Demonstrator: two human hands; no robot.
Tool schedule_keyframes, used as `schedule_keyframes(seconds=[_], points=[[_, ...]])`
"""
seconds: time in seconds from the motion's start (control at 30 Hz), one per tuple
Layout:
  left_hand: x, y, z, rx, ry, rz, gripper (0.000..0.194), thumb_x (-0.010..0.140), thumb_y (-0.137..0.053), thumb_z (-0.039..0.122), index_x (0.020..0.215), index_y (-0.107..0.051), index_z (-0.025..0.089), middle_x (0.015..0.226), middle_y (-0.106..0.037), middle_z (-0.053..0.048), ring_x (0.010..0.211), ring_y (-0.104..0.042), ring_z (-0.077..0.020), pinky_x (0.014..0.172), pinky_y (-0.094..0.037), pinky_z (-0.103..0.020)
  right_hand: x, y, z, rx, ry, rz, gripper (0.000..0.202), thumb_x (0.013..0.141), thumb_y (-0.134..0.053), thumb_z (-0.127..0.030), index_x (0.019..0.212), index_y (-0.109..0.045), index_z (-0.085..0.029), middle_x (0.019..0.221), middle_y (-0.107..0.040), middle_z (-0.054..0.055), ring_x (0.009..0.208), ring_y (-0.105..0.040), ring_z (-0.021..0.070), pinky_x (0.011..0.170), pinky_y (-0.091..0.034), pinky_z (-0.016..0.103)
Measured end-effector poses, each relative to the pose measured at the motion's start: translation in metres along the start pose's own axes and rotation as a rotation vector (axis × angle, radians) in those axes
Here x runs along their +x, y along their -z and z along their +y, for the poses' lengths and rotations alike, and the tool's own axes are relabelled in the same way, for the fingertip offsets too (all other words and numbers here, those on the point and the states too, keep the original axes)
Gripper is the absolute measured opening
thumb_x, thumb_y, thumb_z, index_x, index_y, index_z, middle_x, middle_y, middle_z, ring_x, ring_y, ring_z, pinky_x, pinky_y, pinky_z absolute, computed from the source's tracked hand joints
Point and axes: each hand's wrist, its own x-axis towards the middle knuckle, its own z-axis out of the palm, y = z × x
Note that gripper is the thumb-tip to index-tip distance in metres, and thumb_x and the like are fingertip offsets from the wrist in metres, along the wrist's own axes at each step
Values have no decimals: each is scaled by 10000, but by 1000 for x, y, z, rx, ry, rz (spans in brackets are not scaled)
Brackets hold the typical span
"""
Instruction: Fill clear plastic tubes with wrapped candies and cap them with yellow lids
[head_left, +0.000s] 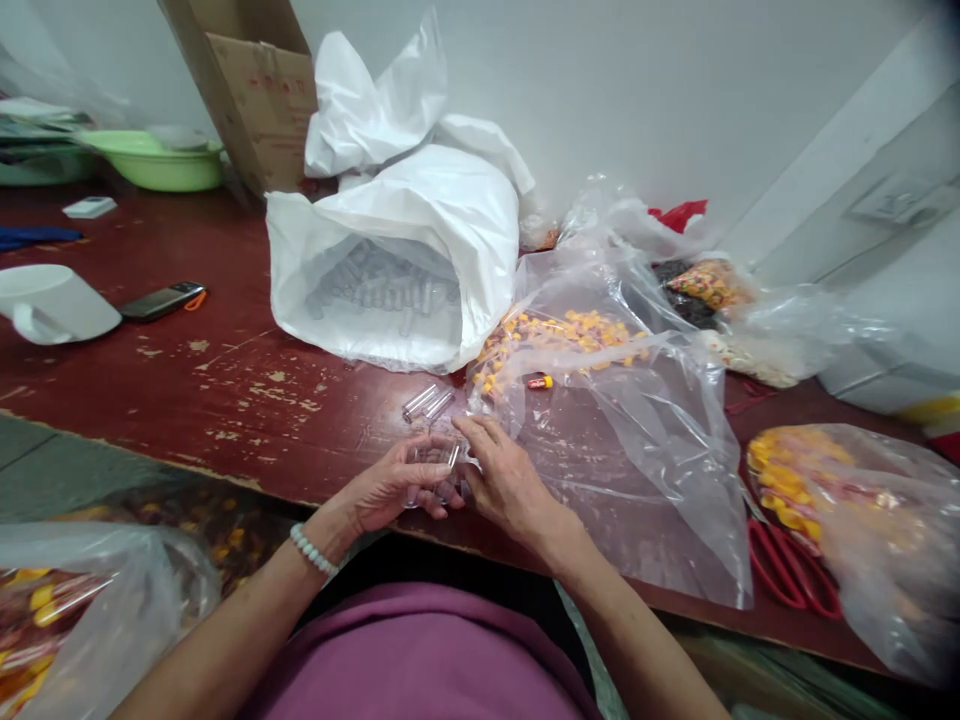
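Note:
My left hand (390, 484), with a beaded bracelet at the wrist, is closed around several clear plastic tubes (436, 460) just above the table's front edge. My right hand (510, 482) meets it from the right, its fingers bent at the tube ends; what they pinch, if anything, is hidden. Beyond the hands, a few more clear tubes (429, 402) lie side by side on the table. A white sack (480, 230) lies with its mouth toward me, many similar tubes inside. On the clear plastic bag (600, 430) to the right rests one small red tube with a yellow cap (539, 382).
Yellow-capped pieces (592, 328) fill the back of the clear bag. Red-handled scissors (787, 565) and another filled bag (832, 490) lie at right. A white mug (64, 305), a phone (165, 300), a green basin (161, 165) and a cardboard box (262, 110) stand left.

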Motion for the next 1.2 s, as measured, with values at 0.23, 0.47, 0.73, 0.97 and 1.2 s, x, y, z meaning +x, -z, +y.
schedule_keyframes(seconds=[0.23, 0.47, 0.73, 0.97, 1.2], points=[[5, 9, -1, -266, -12, 151, 360, 734, -710, 193, 1069, -580, 172, 971, -660, -82, 785, -692, -231, 578, -560, -268, 12, 32, 110, -188, -355, 283, 296, 813, -415, -92, 955, -660, -179, 1003, -679, 85, 932, -613, 200, 880, -469, 358], [9, -3, 0, -51, -138, 282, 387, 675, -767, 258, 1006, -618, 123, 831, -672, -79, 570, -620, -133, 420, -439, -186, 30, 24, 160, -197, -416, 216, 208, 814, -500, -176, 880, -695, -141, 965, -685, 154, 943, -596, 269, 924, -414, 459], [8, -10, -3, 146, -149, 313, 354, 634, -786, 274, 927, -649, 131, 727, -667, -30, 512, -552, -86, 427, -400, -177, -15, 35, 50, 200, -354, 236, 258, 896, -514, -365, 1073, -594, -195, 947, -670, 51, 790, -612, 151, 707, -485, 276], [7, -29, -2, 208, -176, 245, 333, 627, -779, 274, 903, -659, 132, 685, -644, -10, 499, -513, -75, 420, -359, -172, -15, 43, 2, 198, -112, 19, 185, 888, -535, -250, 1053, -607, -209, 928, -654, 33, 827, -595, 143, 771, -468, 282], [3, -28, -5, 161, -182, 258, 324, 630, -776, 279, 889, -645, 134, 620, -615, 12, 437, -453, -52, 390, -319, -166, -17, 37, 7, 199, -159, 162, 240, 860, -439, -112, 1023, -583, -215, 987, -565, 47, 913, -557, 152, 812, -463, 299]])
